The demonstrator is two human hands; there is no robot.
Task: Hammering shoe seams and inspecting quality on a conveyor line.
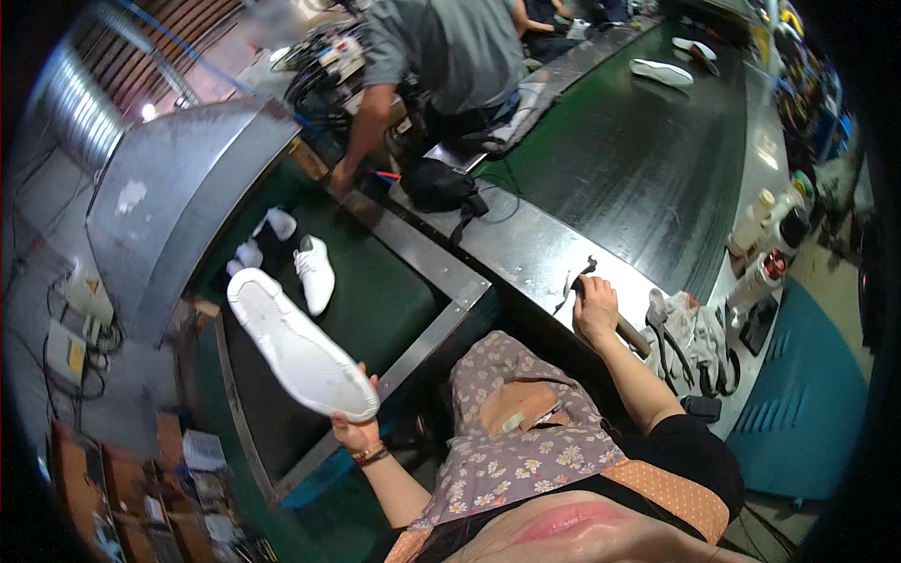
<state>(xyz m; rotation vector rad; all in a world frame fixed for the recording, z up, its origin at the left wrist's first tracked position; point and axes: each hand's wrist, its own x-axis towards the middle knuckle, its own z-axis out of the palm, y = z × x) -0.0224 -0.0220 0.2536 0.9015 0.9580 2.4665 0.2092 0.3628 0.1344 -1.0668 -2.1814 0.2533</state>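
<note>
Shoe (298, 349), white, long-soled: above dark green belt (380, 291), underside facing viewer; fingers of left hand (357, 433) pinch one end, presumably leaving sole unobscured. Dark-headed, wooden-handled hammer (633, 337): on silvery metal desk (521, 246), fingers of right hand (596, 311) over it (closure: cannot tell).

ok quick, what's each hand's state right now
Left hand: closed, holding a white shoe sole by one end.
Right hand: over a wooden-handled tool; whether closed on it cannot be told.

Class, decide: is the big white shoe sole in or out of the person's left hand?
In: the left hand grips the near end of the white shoe sole, fingertips showing at its edge.
</note>
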